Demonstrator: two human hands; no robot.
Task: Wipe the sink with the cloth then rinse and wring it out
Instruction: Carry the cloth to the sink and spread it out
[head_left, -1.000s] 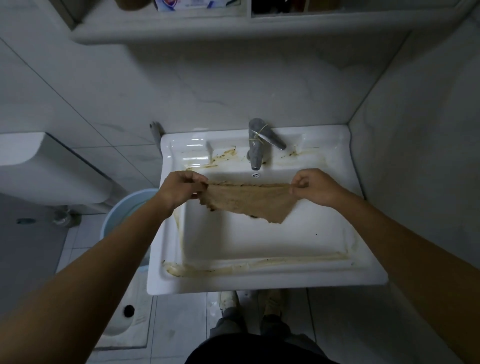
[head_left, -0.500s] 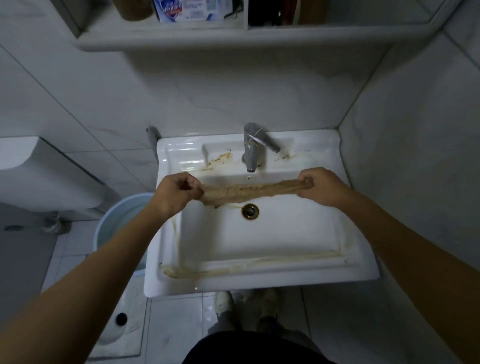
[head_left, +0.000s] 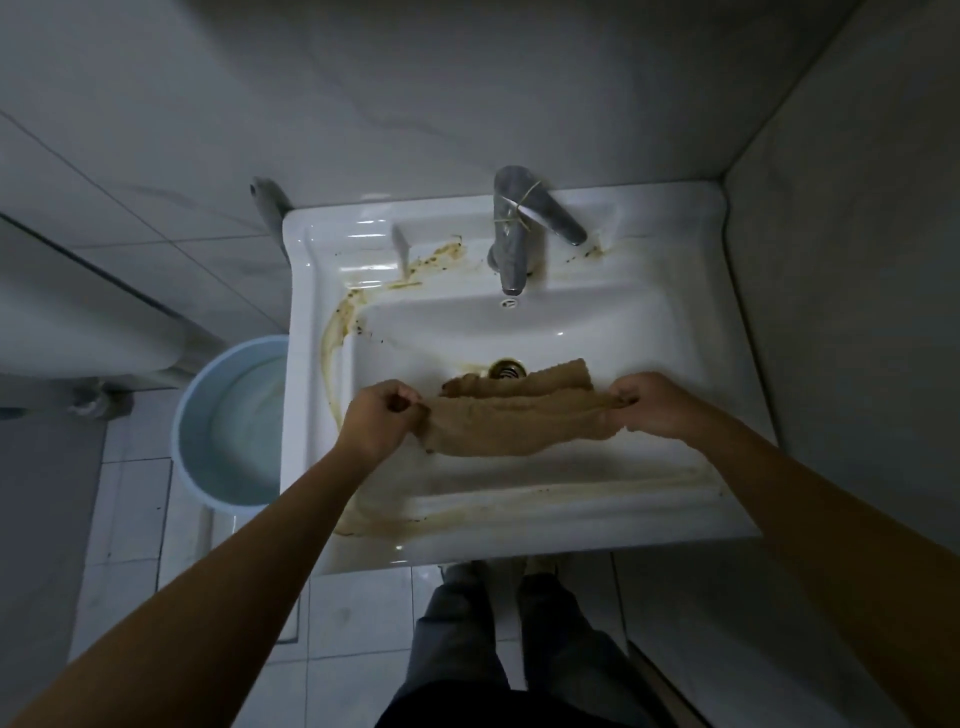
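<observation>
Brown cloth (head_left: 511, 418), one piece, is stretched between two hands over the basin of the white sink (head_left: 670, 270). Left hand (head_left: 382, 421) is closed, pinching the cloth's left end; right hand (head_left: 649, 405) is closed, pinching the right end. The cloth sags in the middle, and a folded-over part of it lies toward the drain (head_left: 506, 368), partly covering it. Whether the sagging part touches the basin floor cannot be told.

Progress, judged: wiping looks barely begun or not begun. Brown stain streaks remain along the left rim, on the ledge behind the basin on both sides of the tap (head_left: 511, 234), and in a long band along the front rim. No water is seen running from the tap, so rinsing appears not yet done, and the cloth is held spread, not twisted, so wringing is also left. All three steps seem outstanding.

Counts: one sink, one tap with a single lever, one drain, one overflow hole below the spout, one cloth, two hands. One pale blue bucket (head_left: 234, 421) stands on the tiled floor just beside the sink's left edge; it looks to hold water. The person's two legs show below the front rim.
</observation>
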